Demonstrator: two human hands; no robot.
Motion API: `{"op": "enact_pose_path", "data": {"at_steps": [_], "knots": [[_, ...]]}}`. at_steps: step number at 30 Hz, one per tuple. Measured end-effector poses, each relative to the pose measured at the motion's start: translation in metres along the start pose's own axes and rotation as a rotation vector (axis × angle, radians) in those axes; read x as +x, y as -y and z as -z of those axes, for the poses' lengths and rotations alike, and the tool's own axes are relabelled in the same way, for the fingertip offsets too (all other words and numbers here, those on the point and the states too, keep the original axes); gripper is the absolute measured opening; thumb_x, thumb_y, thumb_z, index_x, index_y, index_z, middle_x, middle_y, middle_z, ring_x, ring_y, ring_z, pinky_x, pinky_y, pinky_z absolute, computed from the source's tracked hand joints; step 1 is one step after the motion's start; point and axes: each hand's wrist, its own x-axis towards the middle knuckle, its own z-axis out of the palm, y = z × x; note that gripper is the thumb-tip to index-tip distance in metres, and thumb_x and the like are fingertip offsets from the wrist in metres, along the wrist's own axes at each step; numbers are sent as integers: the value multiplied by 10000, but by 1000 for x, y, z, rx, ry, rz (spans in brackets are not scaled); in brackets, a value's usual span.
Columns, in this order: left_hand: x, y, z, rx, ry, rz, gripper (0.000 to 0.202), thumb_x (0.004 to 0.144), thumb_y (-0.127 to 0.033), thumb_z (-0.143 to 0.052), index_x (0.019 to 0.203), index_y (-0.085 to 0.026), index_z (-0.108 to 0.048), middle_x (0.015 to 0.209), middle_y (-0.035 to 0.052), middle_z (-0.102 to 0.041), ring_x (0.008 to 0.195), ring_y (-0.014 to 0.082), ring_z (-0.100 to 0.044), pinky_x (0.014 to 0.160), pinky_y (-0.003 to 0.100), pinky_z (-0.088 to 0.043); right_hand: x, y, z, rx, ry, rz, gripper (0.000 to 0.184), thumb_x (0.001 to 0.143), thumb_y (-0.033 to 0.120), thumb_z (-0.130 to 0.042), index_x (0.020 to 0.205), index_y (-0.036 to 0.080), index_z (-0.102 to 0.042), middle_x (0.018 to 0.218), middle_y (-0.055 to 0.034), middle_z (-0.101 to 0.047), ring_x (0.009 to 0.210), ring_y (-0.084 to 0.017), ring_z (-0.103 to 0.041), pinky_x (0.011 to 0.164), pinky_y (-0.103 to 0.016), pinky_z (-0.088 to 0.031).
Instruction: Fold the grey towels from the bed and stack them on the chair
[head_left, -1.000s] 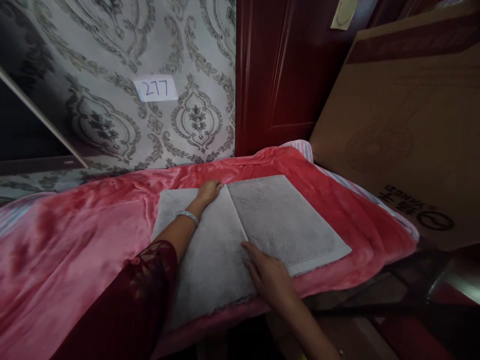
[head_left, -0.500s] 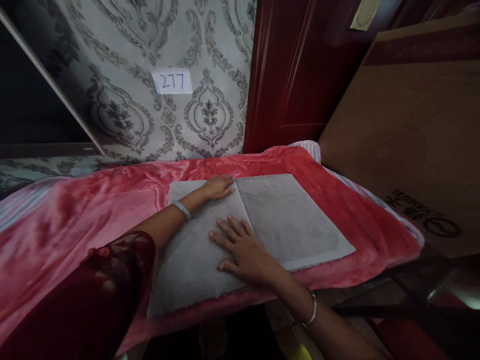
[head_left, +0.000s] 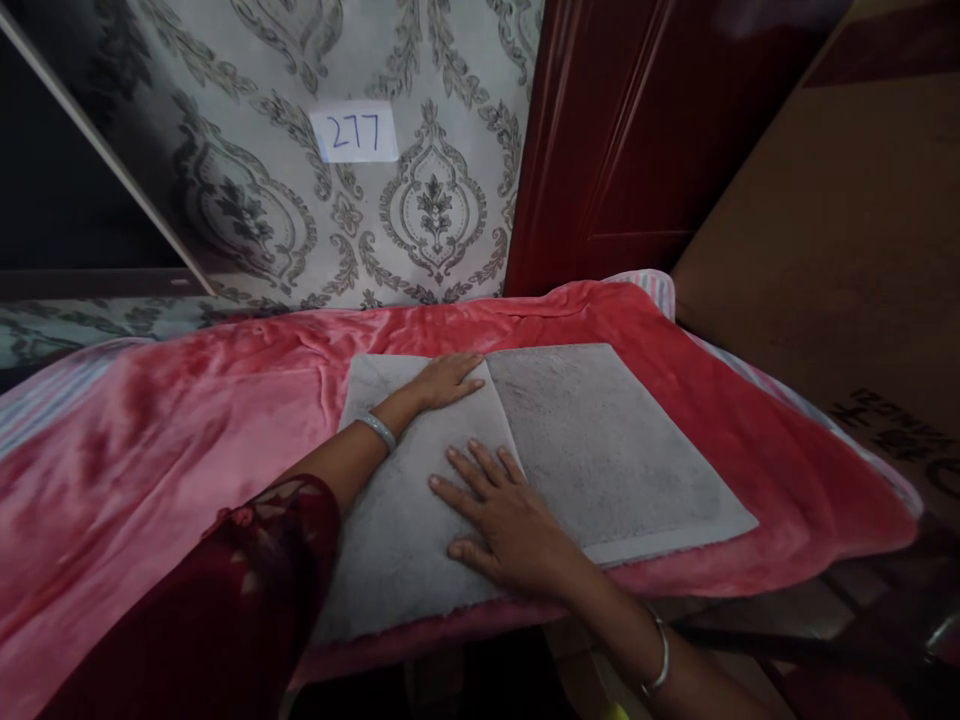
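Note:
A grey cloth-like mat [head_left: 622, 440] lies flat on a pinkish-red plush blanket [head_left: 247, 420]. A crease or layer edge runs across its middle, from the back edge toward the front. My left hand [head_left: 448, 380] rests palm down at the far end of that line, fingers stretched to the right. Nearer to me, my right hand [head_left: 510, 520] presses flat on the mat's left part, its fingers spread and their tips just left of the line. Neither hand grips anything.
A large cardboard box [head_left: 840, 250] stands to the right of the blanket. Behind are a patterned wall with a paper label [head_left: 354, 132] reading 277 and a dark red wooden panel [head_left: 600, 150]. A dark screen [head_left: 67, 180] is at the left.
The view has shifted slightly, so the mat and blanket appear a little farther right. Both hands stay flat on the mat in nearly the same places.

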Motion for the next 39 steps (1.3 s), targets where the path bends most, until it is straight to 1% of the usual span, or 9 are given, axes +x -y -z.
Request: {"op": "enact_pose_path", "data": {"at_steps": [8, 14, 17, 21, 24, 26, 29, 33, 39], "knots": [[-3, -15, 4, 87, 18, 34, 690, 1010, -553, -355, 1600, -200, -308, 1681, 142, -276, 1553, 282, -266, 1265, 480, -191, 3, -1, 1, -67, 54, -19, 700, 979, 581, -544, 1609, 387, -309, 1717, -25, -173, 1586, -322, -81, 1246, -634, -140], [-17, -51, 33, 222, 54, 202, 704, 1008, -500, -383, 1580, -97, -311, 1677, 214, -240, 1571, 330, -195, 1266, 576, -108, 6, -1, 1, -151, 105, -29, 678, 1003, 603, -477, 1615, 376, -293, 1721, -15, -133, 1589, -313, -67, 1245, -632, -156], [-60, -70, 42, 208, -96, 163, 608, 1004, -433, -406, 1501, -84, -433, 1598, 238, -397, 1507, 348, -343, 1230, 565, -250, 6, -5, -4, -151, 83, -18, 682, 1002, 608, -471, 1616, 369, -293, 1720, -20, -137, 1589, -311, -66, 1246, -632, -148], [-150, -102, 30, 97, -160, -88, 397, 1018, -342, -392, 1259, -145, -639, 1230, 158, -689, 1177, 272, -625, 1041, 447, -479, 8, -28, -3, -20, 57, 51, 619, 1012, 584, -457, 1575, 334, -406, 1685, -47, -272, 1573, -318, -170, 1230, -639, -197], [-200, -128, 14, 83, -100, -260, 366, 1027, -305, -389, 1235, -182, -664, 1198, 119, -705, 1119, 238, -640, 996, 406, -491, 22, -48, 9, 165, 0, 56, 504, 1062, 458, -339, 1470, 277, -572, 1522, -78, -545, 1447, -272, -454, 1180, -542, -370], [-214, -139, 4, 120, -43, -302, 391, 1019, -316, -427, 1331, -177, -620, 1356, 137, -649, 1263, 260, -587, 1066, 430, -452, 37, -52, 18, 181, -72, 37, 508, 1068, 386, -290, 1465, 259, -579, 1463, -79, -604, 1389, -248, -524, 1164, -498, -402], [-216, -147, -7, 141, 12, -301, 524, 1012, -369, -470, 1506, -193, -470, 1587, 144, -455, 1492, 291, -382, 1212, 515, -301, 67, -46, 21, 21, -31, 94, 508, 1058, 364, -338, 1545, 304, -471, 1589, -43, -465, 1508, -248, -359, 1232, -529, -274], [-215, -143, -14, 99, 54, -304, 586, 1009, -353, -486, 1575, -259, -367, 1666, 97, -325, 1559, 265, -256, 1271, 526, -185, 104, -47, 13, -183, 139, 147, 577, 1051, 478, -398, 1608, 342, -332, 1699, -27, -227, 1579, -277, -154, 1250, -578, -159], [-221, -140, -14, 31, 21, -314, 618, 1003, -347, -505, 1594, -314, -325, 1672, 47, -319, 1567, 239, -229, 1291, 488, -163, 151, -97, 24, -262, 133, -47, 622, 1051, 586, -305, 1624, 342, -293, 1709, -32, -191, 1581, -292, -139, 1252, -568, -159]]}}
